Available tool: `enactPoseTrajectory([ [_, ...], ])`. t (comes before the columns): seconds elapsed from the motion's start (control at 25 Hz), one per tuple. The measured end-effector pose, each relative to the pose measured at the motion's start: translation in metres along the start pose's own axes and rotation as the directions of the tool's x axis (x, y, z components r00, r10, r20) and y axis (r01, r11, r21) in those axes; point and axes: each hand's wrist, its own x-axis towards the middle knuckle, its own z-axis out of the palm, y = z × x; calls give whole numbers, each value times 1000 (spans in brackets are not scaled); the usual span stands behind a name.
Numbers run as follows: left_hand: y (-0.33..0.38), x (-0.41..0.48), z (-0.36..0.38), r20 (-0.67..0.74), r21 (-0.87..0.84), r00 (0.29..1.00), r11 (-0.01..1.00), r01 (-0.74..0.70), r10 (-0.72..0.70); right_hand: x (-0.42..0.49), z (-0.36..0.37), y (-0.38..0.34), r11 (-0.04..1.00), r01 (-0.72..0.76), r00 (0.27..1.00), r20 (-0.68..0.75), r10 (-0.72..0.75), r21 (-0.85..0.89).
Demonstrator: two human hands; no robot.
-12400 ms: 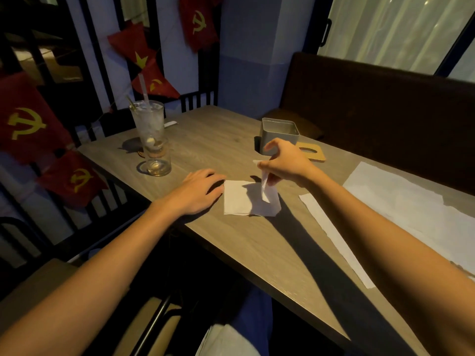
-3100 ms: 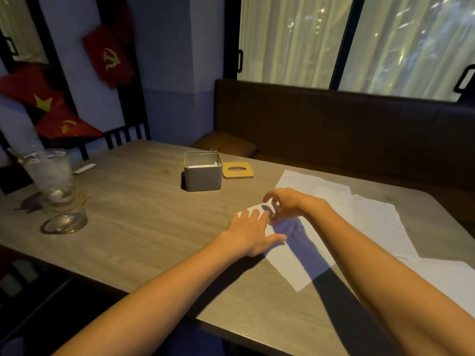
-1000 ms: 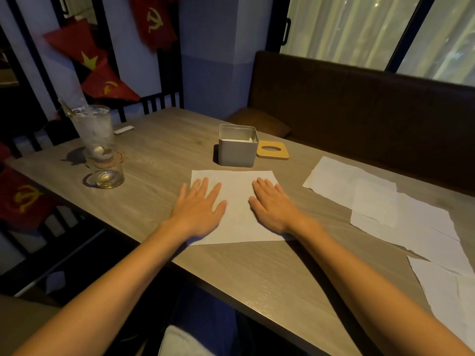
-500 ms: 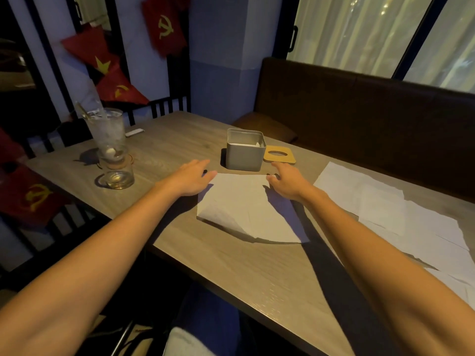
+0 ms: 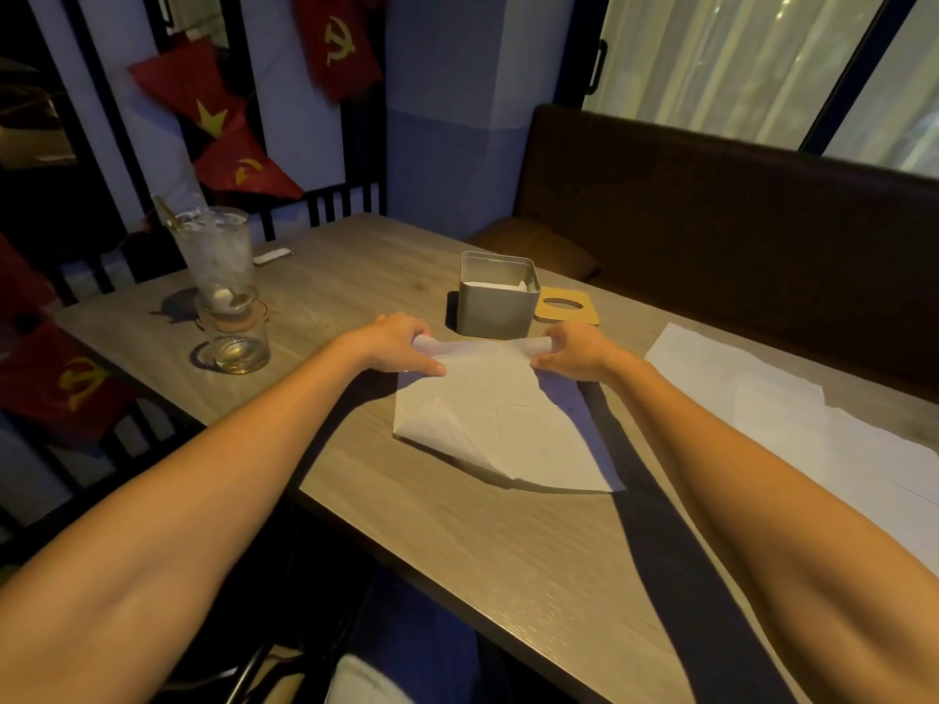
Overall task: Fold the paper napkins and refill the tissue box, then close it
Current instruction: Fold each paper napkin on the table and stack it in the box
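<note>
A white paper napkin (image 5: 495,419) lies spread on the wooden table (image 5: 508,561) in front of me. My left hand (image 5: 399,343) pinches its far left corner and my right hand (image 5: 576,350) pinches its far right corner, and the far edge is lifted and curled toward me. Just behind the napkin stands the grey metal tissue box (image 5: 497,294), open, with white folded napkins inside. Its tan lid (image 5: 566,304) with an oval slot lies flat to the right of the box.
Several unfolded white napkins (image 5: 762,398) lie on the table at the right. A tall iced glass (image 5: 216,251) and a short glass (image 5: 232,330) stand at the left. A brown bench (image 5: 711,205) runs behind the table.
Both hands have gone from lying flat on the napkin to its far corners, and now pinch them. The far edge has come up off the table and curls toward me.
</note>
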Motion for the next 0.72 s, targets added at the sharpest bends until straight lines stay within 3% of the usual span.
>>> enactPoseTrajectory([
  [0.16, 1, -7, -4, -130, -247, 985, 958, -144, 114, -15, -10, -3, 990, 105, 988, -120, -93, 99],
  [0.32, 11, -26, -11, -267, -311, 945, 911, -272, 191, -36, -28, -2, 960, 227, 964, -179, -197, 162],
  [0.48, 14, -60, -7, -349, -315, 896, 866, -389, 276, -62, -38, 0, 954, 249, 967, -94, -236, 166],
  [0.72, 5, -103, 18, -246, -272, 895, 860, -431, 371, -96, -36, 12, 956, 278, 956, 68, -285, 89],
])
